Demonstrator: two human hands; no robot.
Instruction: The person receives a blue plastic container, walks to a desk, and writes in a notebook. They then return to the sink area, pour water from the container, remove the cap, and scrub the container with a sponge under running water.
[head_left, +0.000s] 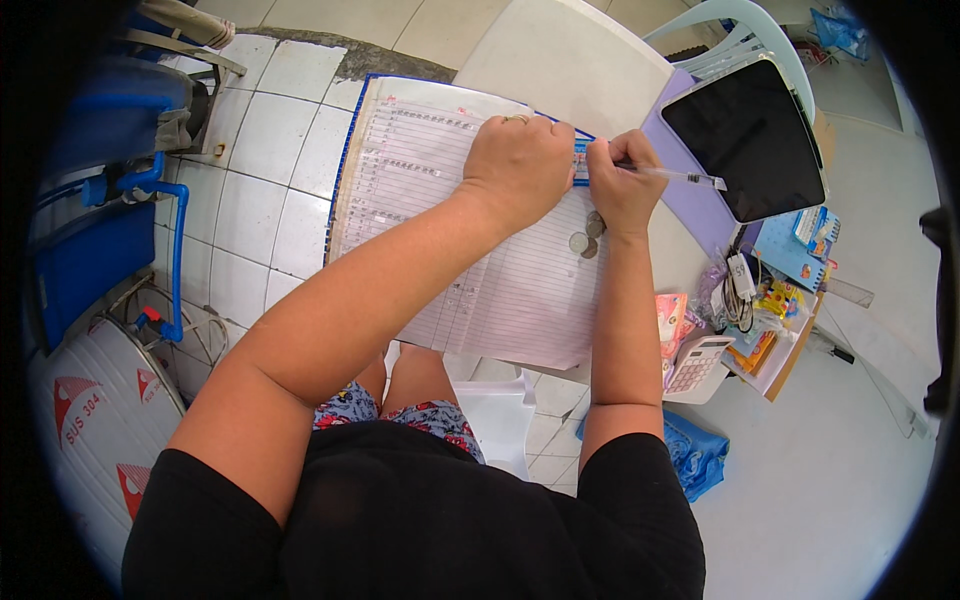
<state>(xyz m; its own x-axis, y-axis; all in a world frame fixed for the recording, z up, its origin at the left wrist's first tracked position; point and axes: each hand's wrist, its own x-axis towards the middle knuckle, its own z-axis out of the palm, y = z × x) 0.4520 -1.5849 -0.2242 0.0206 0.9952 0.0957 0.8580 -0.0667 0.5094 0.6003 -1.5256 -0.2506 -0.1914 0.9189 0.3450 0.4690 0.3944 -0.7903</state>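
Note:
A large lined ledger book (500, 270) with a blue cover lies open on the white table (570, 60). My left hand (520, 165), a ring on one finger, presses flat on the page near its top edge. My right hand (622, 180) grips a clear pen (680, 177) beside it, with the tip at a small blue strip (580, 165) between the two hands. Three coins (586, 238) lie on the page just below my right hand.
A black tablet (750, 135) in a purple cover rests at the right. A calculator (697, 365), a blue spiral notebook (795, 250), cables and small packets crowd the table's right edge. A white plastic chair (745, 30) stands behind. Blue pipes (178, 240) and a metal tank (90, 420) stand at left.

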